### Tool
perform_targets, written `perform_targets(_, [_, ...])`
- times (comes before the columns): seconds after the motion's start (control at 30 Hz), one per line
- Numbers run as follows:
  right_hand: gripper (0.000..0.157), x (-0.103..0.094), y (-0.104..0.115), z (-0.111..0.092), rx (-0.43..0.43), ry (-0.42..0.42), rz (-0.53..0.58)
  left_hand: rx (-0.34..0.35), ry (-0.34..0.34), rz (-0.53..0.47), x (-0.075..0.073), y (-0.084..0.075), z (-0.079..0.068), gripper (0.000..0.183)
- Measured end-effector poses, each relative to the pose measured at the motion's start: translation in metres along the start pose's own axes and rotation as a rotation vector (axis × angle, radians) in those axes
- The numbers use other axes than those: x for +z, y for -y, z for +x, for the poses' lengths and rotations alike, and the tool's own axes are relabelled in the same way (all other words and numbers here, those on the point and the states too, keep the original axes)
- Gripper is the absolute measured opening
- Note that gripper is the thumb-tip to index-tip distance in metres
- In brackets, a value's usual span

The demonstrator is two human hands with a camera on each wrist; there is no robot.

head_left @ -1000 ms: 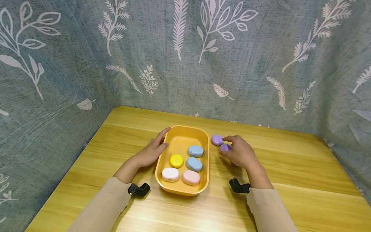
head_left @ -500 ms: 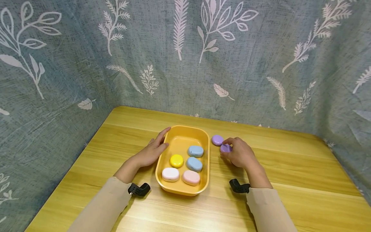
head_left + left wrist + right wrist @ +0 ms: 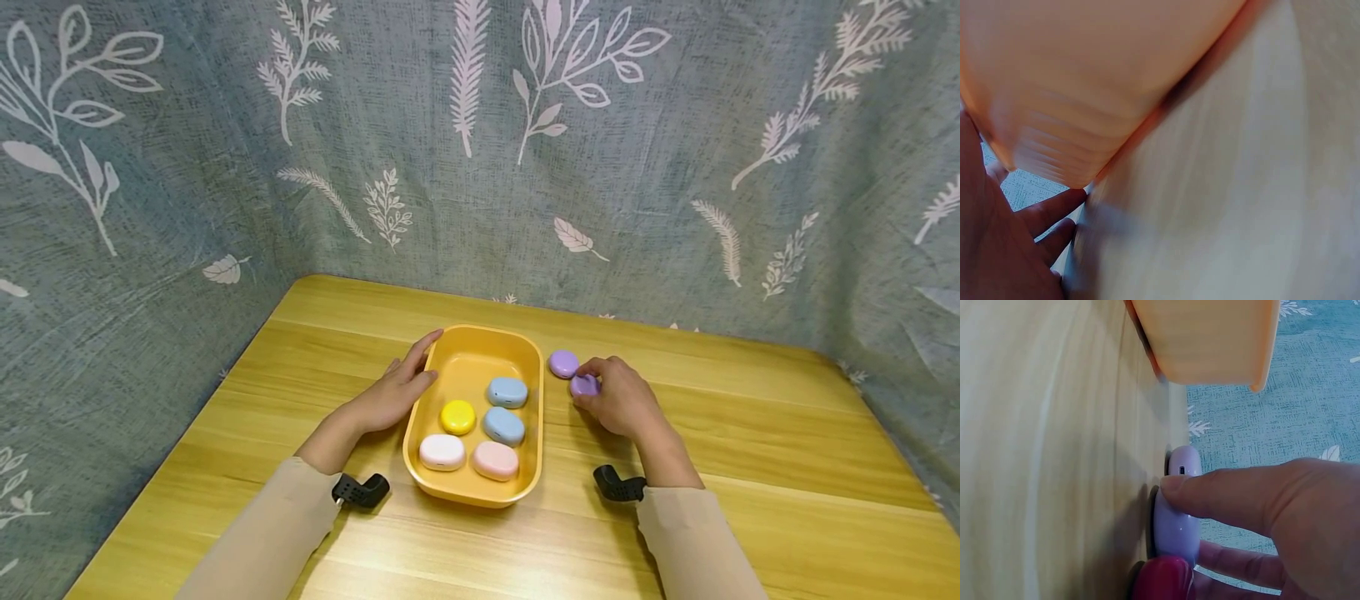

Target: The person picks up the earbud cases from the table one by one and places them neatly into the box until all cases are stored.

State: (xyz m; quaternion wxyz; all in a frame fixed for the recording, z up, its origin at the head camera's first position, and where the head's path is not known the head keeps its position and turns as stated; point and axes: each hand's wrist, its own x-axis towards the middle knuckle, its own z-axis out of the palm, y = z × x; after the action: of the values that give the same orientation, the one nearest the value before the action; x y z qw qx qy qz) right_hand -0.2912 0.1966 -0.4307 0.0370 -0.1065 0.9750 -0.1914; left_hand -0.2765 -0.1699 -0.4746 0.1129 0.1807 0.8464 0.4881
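My left hand [image 3: 385, 400] rests along the left wall of a yellow-orange tray [image 3: 474, 492], its fingers fairly straight against the outside. In the left wrist view, fingertips touch the tray's wall [image 3: 1085, 94] near its lower edge. To the tray's right, my right hand [image 3: 624, 396] pinches a round purple earbud case [image 3: 585, 385] on the table. The right wrist view shows the thumb against this purple case [image 3: 1175, 528]. Another purple case [image 3: 563, 363] lies just beyond it. Close to the pinched case is a glossy magenta-red rounded object [image 3: 1163, 579], hidden under my hand in the head view.
Inside the tray lie two light blue cases [image 3: 507, 392], a round yellow one [image 3: 457, 417], a white one [image 3: 442, 452] and a pink one [image 3: 495, 460]. The wooden table [image 3: 787, 433] meets a leaf-patterned curtain [image 3: 637, 208] at the back.
My right hand's fingertips have drawn slightly down and in around the nearer purple case. My left hand and the tray have stayed in place.
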Motion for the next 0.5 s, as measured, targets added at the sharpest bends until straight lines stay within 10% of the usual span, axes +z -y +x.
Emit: perform_targets(0.5, [0.038,-0.0011,-0.0031,0.0003,0.002,0.0,0.009,-0.011,0.003,0.0,0.0002,0.001,0.0001,0.06])
